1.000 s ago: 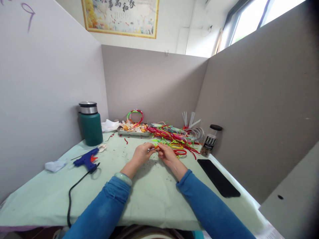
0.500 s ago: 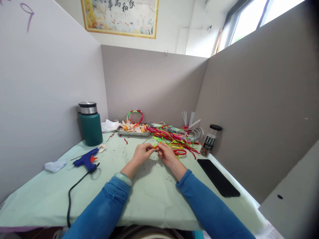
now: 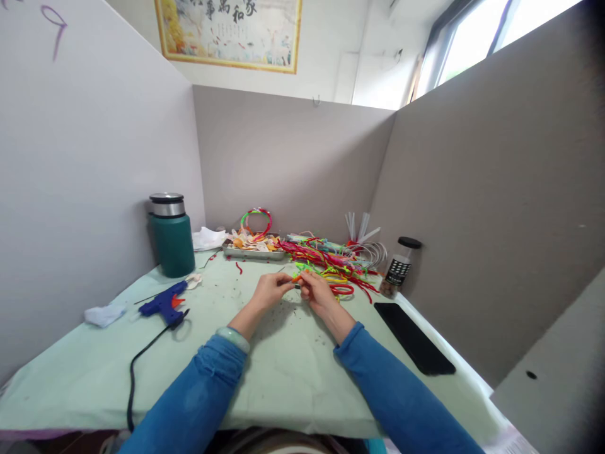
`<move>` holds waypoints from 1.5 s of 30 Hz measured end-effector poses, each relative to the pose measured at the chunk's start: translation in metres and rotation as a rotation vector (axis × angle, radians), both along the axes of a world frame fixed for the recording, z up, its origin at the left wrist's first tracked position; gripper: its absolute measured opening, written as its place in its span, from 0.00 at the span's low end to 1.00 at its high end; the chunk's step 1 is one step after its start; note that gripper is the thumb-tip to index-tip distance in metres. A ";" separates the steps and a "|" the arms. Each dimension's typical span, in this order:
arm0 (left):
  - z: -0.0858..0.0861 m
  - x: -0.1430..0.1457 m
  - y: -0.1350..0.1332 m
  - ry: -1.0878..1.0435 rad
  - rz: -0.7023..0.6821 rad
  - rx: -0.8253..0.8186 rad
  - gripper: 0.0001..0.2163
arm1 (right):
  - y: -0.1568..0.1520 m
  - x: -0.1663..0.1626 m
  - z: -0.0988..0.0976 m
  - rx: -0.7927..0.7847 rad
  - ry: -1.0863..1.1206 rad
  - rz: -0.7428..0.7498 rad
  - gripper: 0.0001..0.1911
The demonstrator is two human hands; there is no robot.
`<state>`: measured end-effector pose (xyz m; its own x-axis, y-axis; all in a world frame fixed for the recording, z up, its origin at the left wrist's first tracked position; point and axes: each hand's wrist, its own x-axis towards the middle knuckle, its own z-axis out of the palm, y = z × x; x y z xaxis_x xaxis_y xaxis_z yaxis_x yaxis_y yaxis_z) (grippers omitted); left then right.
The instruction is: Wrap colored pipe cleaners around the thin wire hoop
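Note:
My left hand [image 3: 268, 292] and my right hand [image 3: 316, 292] meet above the middle of the pale green table cover [image 3: 283, 366]. Both pinch a small orange and green pipe cleaner piece [image 3: 296, 278] between their fingertips. Just behind the hands lies a heap of red, yellow and green pipe cleaners [image 3: 331, 261]. Both arms wear blue sleeves, and a pale bangle [image 3: 233, 337] sits on my left wrist.
A blue glue gun [image 3: 163, 304] with a black cord lies at the left, near a white wad [image 3: 104, 314]. A green flask [image 3: 171, 236] stands at the back left. A metal tray [image 3: 253, 247] with scraps and a coloured hoop, a dark-lidded jar [image 3: 397, 268] and a black phone [image 3: 413, 337] are nearby. Partition walls enclose three sides.
The fingers have shifted slightly around the small piece; hands and arms stay in the same place.

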<state>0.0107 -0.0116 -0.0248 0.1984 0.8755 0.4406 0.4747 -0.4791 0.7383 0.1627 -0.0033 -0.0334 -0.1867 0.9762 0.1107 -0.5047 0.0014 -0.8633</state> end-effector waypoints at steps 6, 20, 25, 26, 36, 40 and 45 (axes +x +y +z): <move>0.006 0.000 -0.007 0.015 0.038 0.007 0.13 | -0.002 -0.002 0.001 0.027 -0.028 -0.016 0.14; -0.005 -0.002 0.007 -0.021 -0.069 -0.129 0.15 | 0.001 0.001 -0.001 0.006 -0.033 -0.011 0.13; 0.000 -0.002 0.001 0.050 -0.016 -0.067 0.16 | 0.001 0.001 -0.001 0.008 -0.042 -0.017 0.13; 0.000 -0.003 0.000 0.062 -0.011 -0.056 0.16 | 0.001 0.000 -0.001 0.007 -0.044 -0.018 0.13; 0.001 -0.004 -0.002 0.084 -0.025 -0.067 0.14 | 0.001 0.000 -0.002 0.027 -0.070 -0.007 0.13; 0.005 -0.003 -0.005 0.094 -0.004 -0.075 0.12 | 0.001 0.000 -0.003 0.035 -0.087 0.001 0.14; 0.006 -0.001 -0.006 0.108 0.034 -0.014 0.12 | 0.001 -0.001 -0.002 0.036 -0.083 -0.017 0.14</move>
<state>0.0096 -0.0179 -0.0191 0.2144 0.8886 0.4056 0.5679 -0.4512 0.6884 0.1622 -0.0021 -0.0357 -0.1801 0.9750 0.1303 -0.4310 0.0409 -0.9014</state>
